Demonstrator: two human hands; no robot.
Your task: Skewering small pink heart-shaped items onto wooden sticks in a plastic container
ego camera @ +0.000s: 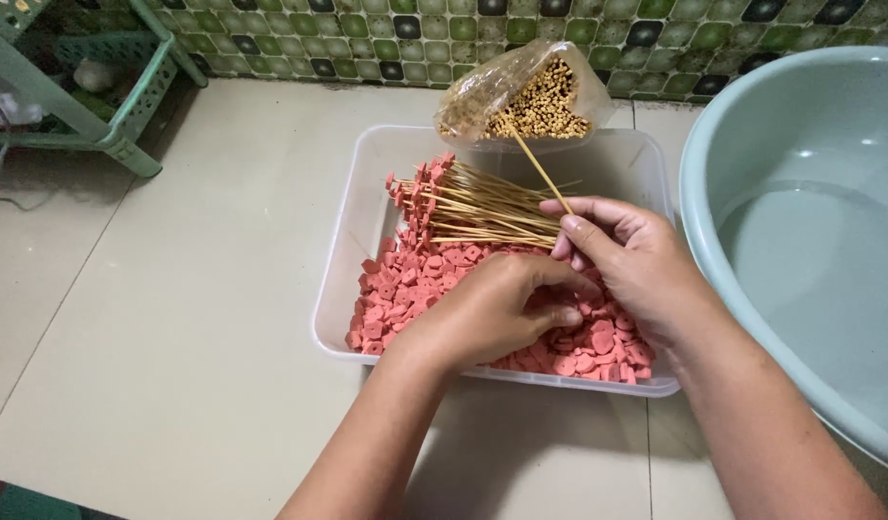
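Bamboo skewer, thin and pale (pixel 540 171), pinched in right hand (pixel 629 262), pointing toward 11 o'clock; left hand (pixel 501 310) curled shut over pink round sausage slices (pixel 415 279) inside clear plastic rectangular tub (pixel 340 289).

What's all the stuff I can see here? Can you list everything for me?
Clear plastic tub: one, see-through, centre of the floor.
Sausage slices: many, pinkish red, loose in the tub.
Loaded skewers: a bundle, pale wood with red pieces at the tips, lying across the tub.
Bag of skewers: one, clear plastic, at the tub's far rim.
Basin: one, pale blue-green, right.
Rack: one, green, top left.
Wall tiles: many, green and dark, along the back.
Left hand: one, over the slices.
Right hand: one, pinching a single bare skewer.
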